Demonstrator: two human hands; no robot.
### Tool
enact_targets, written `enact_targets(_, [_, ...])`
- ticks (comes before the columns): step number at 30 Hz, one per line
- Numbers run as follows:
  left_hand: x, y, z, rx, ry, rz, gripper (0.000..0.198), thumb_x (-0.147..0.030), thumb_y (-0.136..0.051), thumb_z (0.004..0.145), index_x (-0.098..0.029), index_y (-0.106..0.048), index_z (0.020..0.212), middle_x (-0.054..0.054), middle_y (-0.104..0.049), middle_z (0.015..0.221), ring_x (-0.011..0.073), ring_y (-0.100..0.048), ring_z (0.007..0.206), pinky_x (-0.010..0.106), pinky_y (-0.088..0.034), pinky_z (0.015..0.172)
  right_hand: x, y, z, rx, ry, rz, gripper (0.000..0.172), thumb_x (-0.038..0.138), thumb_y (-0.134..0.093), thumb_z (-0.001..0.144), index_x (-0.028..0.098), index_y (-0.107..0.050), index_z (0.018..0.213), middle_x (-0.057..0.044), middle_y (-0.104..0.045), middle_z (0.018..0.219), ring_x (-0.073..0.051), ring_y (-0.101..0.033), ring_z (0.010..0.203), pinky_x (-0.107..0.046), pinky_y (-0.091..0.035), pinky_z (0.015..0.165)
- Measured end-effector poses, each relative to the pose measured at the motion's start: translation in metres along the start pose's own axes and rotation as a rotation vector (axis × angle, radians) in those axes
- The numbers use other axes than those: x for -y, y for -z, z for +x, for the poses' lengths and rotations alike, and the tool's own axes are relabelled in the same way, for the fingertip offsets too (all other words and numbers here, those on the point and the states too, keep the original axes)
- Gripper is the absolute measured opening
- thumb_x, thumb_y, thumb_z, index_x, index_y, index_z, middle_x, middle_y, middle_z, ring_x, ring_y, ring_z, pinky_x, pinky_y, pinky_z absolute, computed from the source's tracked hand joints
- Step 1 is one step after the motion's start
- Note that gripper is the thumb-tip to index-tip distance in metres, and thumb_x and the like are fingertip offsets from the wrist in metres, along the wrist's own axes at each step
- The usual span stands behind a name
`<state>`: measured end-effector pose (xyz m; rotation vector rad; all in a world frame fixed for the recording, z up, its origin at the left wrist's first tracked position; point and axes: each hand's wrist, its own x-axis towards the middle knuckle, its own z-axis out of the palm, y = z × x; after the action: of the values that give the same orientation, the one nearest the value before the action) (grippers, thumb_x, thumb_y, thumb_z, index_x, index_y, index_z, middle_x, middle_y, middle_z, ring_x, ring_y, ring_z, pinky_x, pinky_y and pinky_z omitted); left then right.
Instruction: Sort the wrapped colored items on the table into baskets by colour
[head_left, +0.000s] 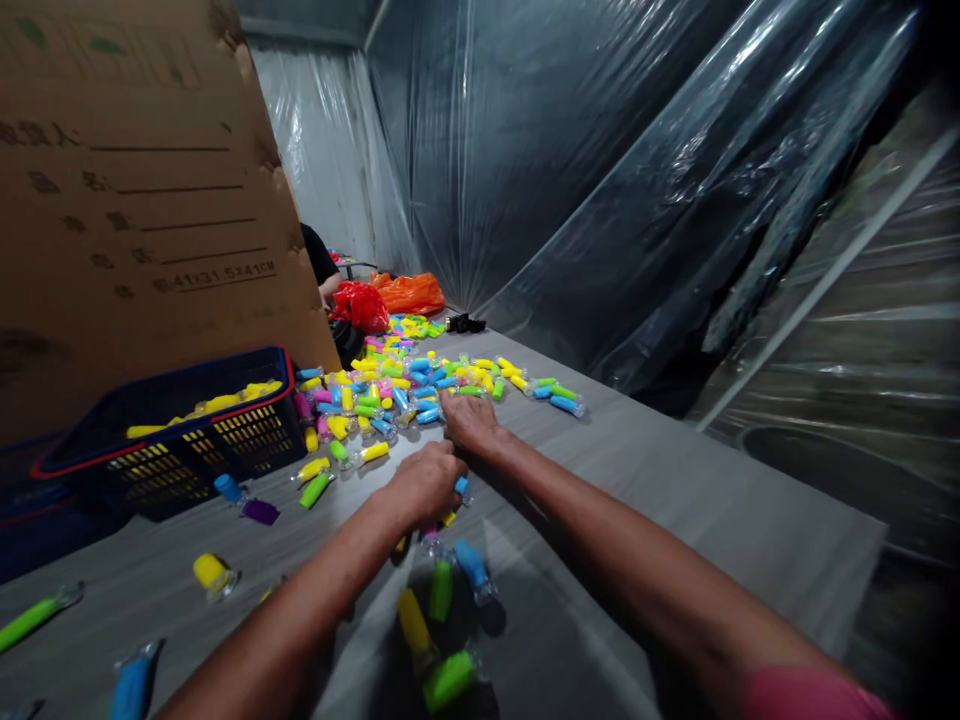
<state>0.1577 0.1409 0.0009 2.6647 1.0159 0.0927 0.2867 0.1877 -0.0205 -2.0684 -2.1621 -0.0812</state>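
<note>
My left hand [429, 482] is closed over the grey table, its fingers curled under. A small blue piece [462, 486] with a clear end shows right beside those fingers; whether they grip it I cannot tell. Just beyond, my right hand [472, 422] is bent with its fingers closed at the near edge of a pile of small colored pieces [375, 395] in clear wrappers. Its fingertips are mostly hidden. Between my forearms lie several loose pieces, among them a blue one [471, 565], a yellow one [414, 622] and a green one [450, 680].
A dark blue basket [259, 435] with yellow pieces stands at left before a tall cardboard box [150, 200]. Further back are a red bag [361, 306], an orange bag [409, 293] and a person's arm [328, 285]. Plastic sheeting [570, 180] hangs along the table's right side.
</note>
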Motion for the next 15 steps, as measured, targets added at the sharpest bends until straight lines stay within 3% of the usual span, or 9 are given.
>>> enact_targets(5, [0.002,-0.005,-0.004,-0.023,0.046,0.01,0.01,-0.009,-0.051,0.069,-0.018,-0.056,0.068,0.008,-0.05,0.084,0.025,-0.054,0.088,0.033,-0.043,0.074,0.003,-0.002,-0.001,0.004,-0.006,0.022,0.033,0.007,-0.044,0.081,0.011,-0.051,0.113,-0.017,-0.061,0.102,-0.027,-0.057,0.097,-0.035,-0.042,0.079])
enact_targets(9, [0.0,0.007,-0.029,-0.152,0.08,-0.115,0.01,-0.014,-0.052,0.071,-0.018,-0.053,0.08,0.004,-0.051,0.087,0.0195,-0.052,0.081,0.03,-0.041,0.071,-0.002,0.003,-0.016,0.005,0.022,0.103,0.037,0.013,-0.05,0.08,0.012,-0.05,0.116,-0.016,-0.06,0.105,-0.026,-0.055,0.099,-0.033,-0.041,0.08])
enact_targets(11, [-0.003,0.016,-0.051,-0.22,0.148,-0.432,0.01,-0.021,-0.055,0.072,-0.018,-0.051,0.081,0.001,-0.05,0.076,0.0146,-0.05,0.068,0.025,-0.04,0.061,-0.01,0.012,-0.032,0.011,0.074,0.161,0.038,0.017,-0.053,0.078,0.014,-0.051,0.115,-0.011,-0.061,0.105,-0.023,-0.056,0.095,-0.028,-0.041,0.077])
enact_targets(15, [-0.012,0.032,-0.103,-0.222,0.383,-1.249,0.029,-0.037,-0.063,0.07,-0.016,-0.05,0.085,-0.001,-0.054,0.068,0.0078,-0.044,0.05,0.017,-0.025,0.039,-0.029,0.029,-0.077,0.09,0.23,0.545,0.021,0.02,-0.051,0.073,0.014,-0.061,0.091,0.0,-0.06,0.077,-0.015,-0.053,0.069,-0.022,-0.038,0.059])
